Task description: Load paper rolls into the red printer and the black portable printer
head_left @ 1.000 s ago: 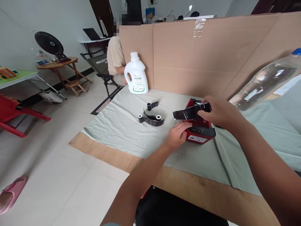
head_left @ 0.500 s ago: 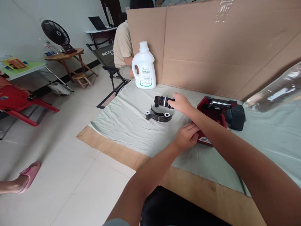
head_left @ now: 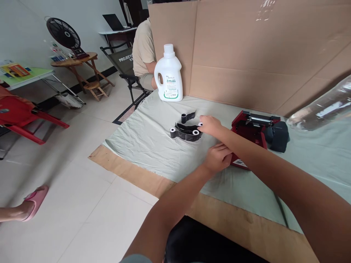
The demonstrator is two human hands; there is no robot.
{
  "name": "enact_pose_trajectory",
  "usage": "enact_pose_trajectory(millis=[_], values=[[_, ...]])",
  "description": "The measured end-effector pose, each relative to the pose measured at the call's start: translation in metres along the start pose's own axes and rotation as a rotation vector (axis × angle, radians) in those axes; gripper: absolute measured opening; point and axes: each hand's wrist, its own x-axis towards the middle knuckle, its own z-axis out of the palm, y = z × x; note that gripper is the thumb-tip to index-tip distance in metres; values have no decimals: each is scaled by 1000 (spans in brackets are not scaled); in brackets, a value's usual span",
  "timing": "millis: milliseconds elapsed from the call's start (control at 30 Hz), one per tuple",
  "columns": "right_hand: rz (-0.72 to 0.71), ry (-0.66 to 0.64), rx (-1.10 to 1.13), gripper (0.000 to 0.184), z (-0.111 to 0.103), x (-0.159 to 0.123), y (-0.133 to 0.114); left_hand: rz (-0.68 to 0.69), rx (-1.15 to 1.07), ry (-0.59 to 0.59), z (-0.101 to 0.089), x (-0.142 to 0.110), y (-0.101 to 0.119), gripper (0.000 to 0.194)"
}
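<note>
My right hand (head_left: 210,125) is closed at its fingertips on the white-cored end roll of a black ribbon (head_left: 188,117), above the pale cloth. The ribbon's other roll stands to the left, with a loose strip beside it. Just in front lies a second black ribbon (head_left: 185,134) with white cores on its two rolls. My left hand (head_left: 218,157) grips the near left edge of a red box-like device (head_left: 253,135) whose top is open, showing a metal rod and a black part; my right forearm covers some of it.
A white detergent bottle (head_left: 168,78) stands at the back left of the cloth-covered table (head_left: 142,146). A tall cardboard sheet (head_left: 236,54) forms the back. Clear plastic wrapping (head_left: 320,107) lies at right. Beyond the table, a person (head_left: 144,51) sits in a folding chair.
My right hand has lowered slightly, bringing the held ribbon end down beside the second ribbon. The first ribbon's left roll now stands apart on the cloth. My left hand stays on the device.
</note>
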Motion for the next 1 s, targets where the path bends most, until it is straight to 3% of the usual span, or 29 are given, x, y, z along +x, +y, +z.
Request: enact_pose_trajectory(millis=[100,167,267,400,467,600,667,800,867,1000], values=[[-136,87,37,30,-8,-5,-6,6,-12,18,2,0,0,31],[-215,-7,28,25,-11,-8,-13,11,-6,19,5,-3,-3,29],[-217,-196,-20,21,-9,-11,-24,-3,36,11,9,-8,-11,23],[-203,-205,-20,10,-3,-16,-26,-5,46,-25,8,-10,-13,21],[-202,-137,29,11,-4,-20,-19,-2,39,-27,4,-8,-9,24],[-283,168,427,14,-21,-40,13,-43,-22,-57,-9,1,7,37],[-324,237,644,17,-33,-61,35,-40,-70,-65,-14,5,15,46],[-283,75,963,27,-53,-121,84,-79,-50,-4,-16,5,25,48],[-257,-8,995,36,-59,-150,107,-78,39,12,-13,1,31,44],[-195,54,925,42,-56,-182,148,74,209,44,-7,-8,42,35]])
